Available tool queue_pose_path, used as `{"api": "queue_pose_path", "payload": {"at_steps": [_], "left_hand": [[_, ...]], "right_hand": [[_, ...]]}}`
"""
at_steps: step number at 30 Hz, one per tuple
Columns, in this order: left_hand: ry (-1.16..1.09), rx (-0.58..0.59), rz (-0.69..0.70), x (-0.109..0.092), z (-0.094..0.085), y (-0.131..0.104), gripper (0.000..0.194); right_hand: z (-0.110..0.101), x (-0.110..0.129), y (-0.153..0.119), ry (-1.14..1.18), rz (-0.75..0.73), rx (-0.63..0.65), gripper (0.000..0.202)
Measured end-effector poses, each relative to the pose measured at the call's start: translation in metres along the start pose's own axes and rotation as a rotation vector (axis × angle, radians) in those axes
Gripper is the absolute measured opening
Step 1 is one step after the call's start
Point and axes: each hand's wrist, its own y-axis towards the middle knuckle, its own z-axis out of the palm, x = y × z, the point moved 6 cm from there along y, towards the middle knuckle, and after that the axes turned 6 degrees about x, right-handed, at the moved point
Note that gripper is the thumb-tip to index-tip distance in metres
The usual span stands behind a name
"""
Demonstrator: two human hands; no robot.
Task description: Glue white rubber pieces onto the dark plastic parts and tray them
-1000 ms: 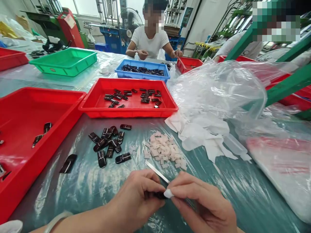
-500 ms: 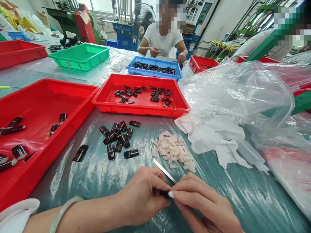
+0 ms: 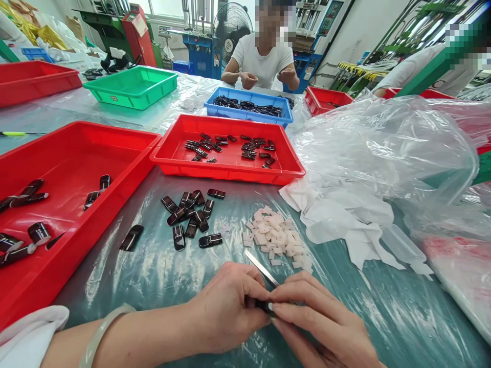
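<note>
Between both hands, low in the view, is a small black piece (image 3: 264,305) with a white tip. My left hand (image 3: 230,306) pinches its left end. My right hand (image 3: 322,317) has its fingers closed at the right end, by the white tip. A thin metal blade (image 3: 263,268) points up and left from behind the fingers; its lower end is hidden. Beyond it lies a pile of small whitish pieces (image 3: 274,235). Several glossy black pieces (image 3: 190,212) lie in a loose group on the green table (image 3: 161,276), and one (image 3: 131,238) lies apart.
A large red tray (image 3: 69,153) with black pieces stands at the left, another red tray (image 3: 230,174) ahead. Behind are a blue tray (image 3: 249,115) and a green tray (image 3: 130,92). Clear plastic (image 3: 383,138) and white sheets (image 3: 345,220) lie right. A person (image 3: 264,59) sits opposite.
The whole view has shifted slightly, so the trays and pieces appear a little further right. My hands keep nearly the same grip. The person opposite has raised one hand from beside the blue tray.
</note>
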Motion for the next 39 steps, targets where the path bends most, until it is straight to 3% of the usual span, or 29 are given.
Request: {"api": "queue_pose_path", "payload": {"at_steps": [15,17,21,22,26,30,34,39], "left_hand": [[-0.002,-0.006,-0.014,-0.002,0.0,0.002,0.02],[-0.024,-0.01,-0.035,0.0,0.0,0.002,0.021],[-0.053,-0.014,-0.092,0.005,0.0,0.001,0.02],[-0.055,-0.013,-0.1,0.006,0.0,0.0,0.02],[-0.062,-0.009,-0.096,0.005,-0.001,-0.001,0.02],[-0.061,-0.005,-0.088,0.002,-0.001,-0.001,0.021],[-0.082,0.014,-0.08,0.002,0.0,-0.001,0.018],[-0.117,0.069,-0.055,0.003,0.002,0.0,0.015]], "right_hand": [[0.001,0.003,-0.005,-0.039,0.032,0.028,0.02],[-0.011,-0.003,-0.009,-0.107,0.043,-0.092,0.027],[-0.057,-0.042,-0.035,-0.102,0.333,-0.711,0.042],[-0.063,-0.056,-0.041,-0.092,0.431,-0.794,0.049],[-0.062,-0.102,-0.041,-0.071,0.612,-0.647,0.068],[-0.049,-0.126,-0.033,-0.042,0.643,-0.424,0.046],[-0.046,-0.112,-0.028,-0.112,0.554,-0.354,0.035],[-0.042,-0.063,-0.021,-0.265,0.282,-0.289,0.041]]}}
